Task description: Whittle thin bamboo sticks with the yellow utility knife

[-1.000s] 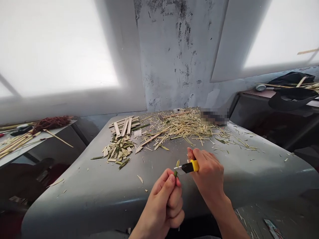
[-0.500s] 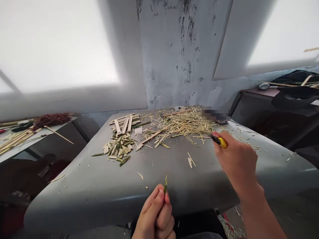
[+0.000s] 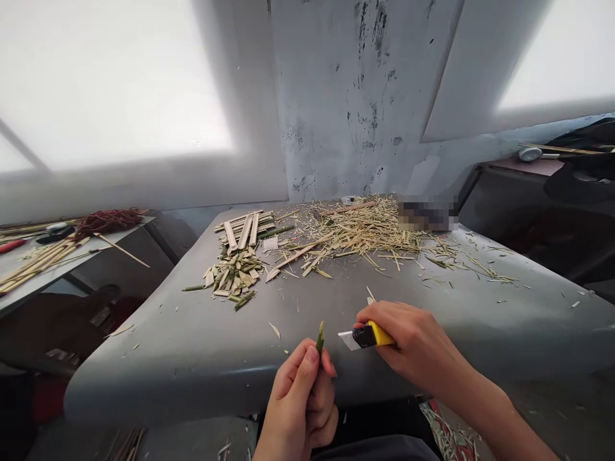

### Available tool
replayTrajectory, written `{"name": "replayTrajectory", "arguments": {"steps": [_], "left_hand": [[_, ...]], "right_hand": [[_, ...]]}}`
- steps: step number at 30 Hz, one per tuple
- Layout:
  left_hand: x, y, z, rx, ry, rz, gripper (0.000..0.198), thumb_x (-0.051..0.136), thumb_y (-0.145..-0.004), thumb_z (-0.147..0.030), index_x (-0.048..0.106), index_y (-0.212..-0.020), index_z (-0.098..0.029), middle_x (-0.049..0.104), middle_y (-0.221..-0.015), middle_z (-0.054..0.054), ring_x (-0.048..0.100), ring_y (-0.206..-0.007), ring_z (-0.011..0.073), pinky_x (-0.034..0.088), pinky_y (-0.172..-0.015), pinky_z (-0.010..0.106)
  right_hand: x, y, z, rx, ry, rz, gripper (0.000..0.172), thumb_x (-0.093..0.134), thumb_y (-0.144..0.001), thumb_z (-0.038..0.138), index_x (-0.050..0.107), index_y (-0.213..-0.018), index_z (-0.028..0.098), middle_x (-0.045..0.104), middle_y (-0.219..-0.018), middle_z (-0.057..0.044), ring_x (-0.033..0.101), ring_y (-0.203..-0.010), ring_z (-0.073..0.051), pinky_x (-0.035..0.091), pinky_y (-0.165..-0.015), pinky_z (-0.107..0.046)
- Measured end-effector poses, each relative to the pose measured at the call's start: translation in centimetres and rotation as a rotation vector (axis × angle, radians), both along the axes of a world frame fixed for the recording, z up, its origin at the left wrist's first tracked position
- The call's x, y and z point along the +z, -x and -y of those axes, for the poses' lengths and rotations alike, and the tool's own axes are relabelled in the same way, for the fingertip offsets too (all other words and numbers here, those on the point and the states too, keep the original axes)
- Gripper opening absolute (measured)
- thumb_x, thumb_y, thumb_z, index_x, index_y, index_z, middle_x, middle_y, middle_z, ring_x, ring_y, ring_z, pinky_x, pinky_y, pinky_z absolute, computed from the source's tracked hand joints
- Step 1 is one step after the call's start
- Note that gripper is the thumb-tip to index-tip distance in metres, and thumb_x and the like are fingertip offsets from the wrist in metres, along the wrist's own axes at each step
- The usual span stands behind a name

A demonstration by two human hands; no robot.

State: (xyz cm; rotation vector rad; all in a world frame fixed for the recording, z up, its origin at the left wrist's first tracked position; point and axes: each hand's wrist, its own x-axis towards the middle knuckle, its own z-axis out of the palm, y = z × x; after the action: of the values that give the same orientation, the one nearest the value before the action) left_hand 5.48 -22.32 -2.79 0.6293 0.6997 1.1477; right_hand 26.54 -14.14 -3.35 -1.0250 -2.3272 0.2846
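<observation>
My left hand (image 3: 305,394) is closed around a small green bamboo piece (image 3: 320,338), whose pale, pointed tip sticks up above the thumb. To its right, my right hand (image 3: 408,336) grips a yellow and black utility knife (image 3: 373,334). The knife's blade is out and points left toward the bamboo, with a small gap between them. Both hands are over the front part of a grey metal table (image 3: 192,358). A pale sliver (image 3: 274,330) lies on the metal just beyond my left hand.
Cut bamboo pieces (image 3: 235,275) and longer split strips (image 3: 246,232) are heaped at the table's back left. Thin shavings (image 3: 365,230) cover its back middle. A side table (image 3: 77,262) at left bears sticks and reddish cord (image 3: 110,221). More shavings (image 3: 451,435) lie below, at right.
My right hand has swung left and nearer with the knife, from the far right to beside the bamboo piece. My left hand has kept its hold almost in place. The view has shifted slightly.
</observation>
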Motion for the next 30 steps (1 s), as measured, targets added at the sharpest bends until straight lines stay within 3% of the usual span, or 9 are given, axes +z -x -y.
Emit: {"name": "replayTrajectory", "arguments": {"steps": [3, 7, 16, 19, 20, 22, 24, 27, 30], "left_hand": [[-0.9, -0.1, -0.2, -0.048, -0.06, 0.047, 0.035, 0.055, -0.1, -0.051, 0.056, -0.086, -0.019, 0.02, -0.052, -0.012, 0.006, -0.041, 0.0032, 0.016, -0.036, 0.01], [-1.6, -0.4, -0.2, -0.108, -0.144, 0.124, 0.034, 0.052, -0.102, -0.05, 0.056, -0.086, -0.02, 0.019, -0.049, -0.013, 0.006, -0.036, 0.0034, 0.015, -0.032, 0.011], [-0.3, -1.0, 0.2, -0.189, -0.083, 0.191, 0.034, 0.052, -0.102, -0.052, 0.053, -0.085, -0.022, 0.021, -0.047, -0.013, 0.008, -0.037, 0.0048, 0.017, -0.035, 0.013], [-1.2, -3.5, 0.9, -0.132, -0.048, 0.184, 0.04, 0.06, -0.095, -0.06, 0.055, -0.083, -0.022, 0.023, -0.047, -0.012, 0.013, -0.038, 0.0047, 0.017, -0.037, 0.015], [-1.6, -4.5, 1.2, -0.118, -0.106, 0.138, 0.047, 0.07, -0.086, -0.064, 0.054, -0.076, -0.02, 0.028, -0.047, -0.01, 0.02, -0.039, 0.0037, 0.019, -0.039, 0.016], [-2.1, -5.9, 1.5, -0.177, -0.128, 0.11, 0.051, 0.088, -0.069, -0.056, 0.054, -0.068, -0.018, 0.037, -0.048, -0.008, 0.032, -0.042, 0.0035, 0.024, -0.043, 0.018], [-2.0, -6.2, 1.4, -0.155, -0.142, 0.148, 0.052, 0.078, -0.079, -0.062, 0.053, -0.068, -0.018, 0.036, -0.048, -0.008, 0.027, -0.04, 0.0025, 0.023, -0.042, 0.018], [-1.0, -4.6, 0.9, -0.166, -0.086, 0.267, 0.043, 0.063, -0.094, -0.058, 0.05, -0.077, -0.02, 0.028, -0.045, -0.012, 0.015, -0.036, 0.0036, 0.019, -0.039, 0.016], [0.0, -2.6, 0.6, -0.216, -0.012, 0.304, 0.038, 0.057, -0.098, -0.056, 0.049, -0.082, -0.022, 0.024, -0.046, -0.013, 0.01, -0.037, 0.0048, 0.019, -0.039, 0.014]], "right_hand": [[0.1, 0.6, 0.0, -0.002, -0.065, -0.012, 0.012, 0.056, -0.094, 0.018, 0.062, -0.084, 0.022, 0.065, -0.072, 0.003, 0.054, -0.065, -0.014, 0.032, -0.064, -0.027], [0.2, 1.2, 0.0, -0.046, -0.21, -0.049, 0.037, 0.054, -0.103, 0.032, 0.051, -0.067, 0.02, 0.052, -0.056, 0.005, 0.04, -0.053, -0.01, 0.025, -0.059, -0.028], [0.5, 2.8, -0.3, -0.094, -0.359, -0.039, 0.04, 0.049, -0.101, 0.025, 0.051, -0.061, 0.019, 0.05, -0.053, 0.004, 0.039, -0.05, -0.01, 0.024, -0.058, -0.028], [1.2, 2.1, -2.9, -0.382, -0.374, 0.096, 0.036, 0.05, -0.099, 0.027, 0.063, -0.067, 0.019, 0.056, -0.055, -0.001, 0.042, -0.05, -0.013, 0.021, -0.058, -0.03], [1.7, 1.6, -4.0, -0.557, -0.349, 0.159, 0.031, 0.051, -0.098, 0.028, 0.068, -0.072, 0.02, 0.057, -0.056, -0.002, 0.04, -0.05, -0.014, 0.018, -0.057, -0.03], [2.9, 0.2, -6.0, -0.845, -0.279, 0.225, 0.021, 0.056, -0.093, 0.03, 0.074, -0.084, 0.021, 0.056, -0.056, -0.003, 0.036, -0.048, -0.014, 0.014, -0.056, -0.03], [4.1, -1.0, -6.9, -0.929, -0.333, 0.171, 0.022, 0.057, -0.093, 0.035, 0.074, -0.088, 0.022, 0.055, -0.056, -0.002, 0.036, -0.05, -0.015, 0.014, -0.057, -0.029], [4.9, -1.8, -5.8, -0.826, -0.447, 0.035, 0.028, 0.055, -0.095, 0.04, 0.07, -0.079, 0.022, 0.05, -0.054, 0.0, 0.034, -0.052, -0.014, 0.018, -0.056, -0.029], [4.3, -1.1, -3.2, -0.546, -0.415, -0.072, 0.04, 0.052, -0.1, 0.039, 0.057, -0.065, 0.02, 0.046, -0.053, 0.002, 0.032, -0.052, -0.012, 0.024, -0.056, -0.028]]}}
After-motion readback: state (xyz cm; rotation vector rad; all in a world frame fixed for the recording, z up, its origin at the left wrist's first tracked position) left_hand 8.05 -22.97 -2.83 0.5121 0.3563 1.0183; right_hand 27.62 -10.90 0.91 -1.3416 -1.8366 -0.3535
